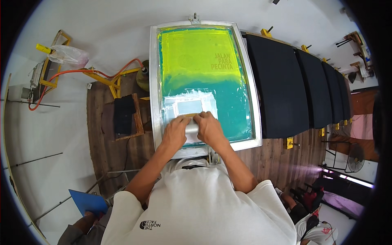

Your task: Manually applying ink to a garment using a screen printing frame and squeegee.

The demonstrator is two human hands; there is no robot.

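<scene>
A screen-printing frame [254, 102] with silver metal edges lies flat before me. Its mesh is yellow-green at the far end and teal nearer to me. White ink [211, 101] surrounds a pale rectangular area of the mesh at the near left. Over this part, both my hands grip a squeegee [192, 127] with a pale, silvery body. My left hand [175, 132] wraps its left side and my right hand [209, 130] its right side, close together. The squeegee's lower edge and most fingertips are hidden.
Black fabric-covered boards [277, 90] run off to the right, with yellow clamps [289, 143] along them. An orange hose [98, 71] crosses at left near a plastic bag [69, 56]. A person with a blue board [86, 203] is at lower left; other people are at lower right.
</scene>
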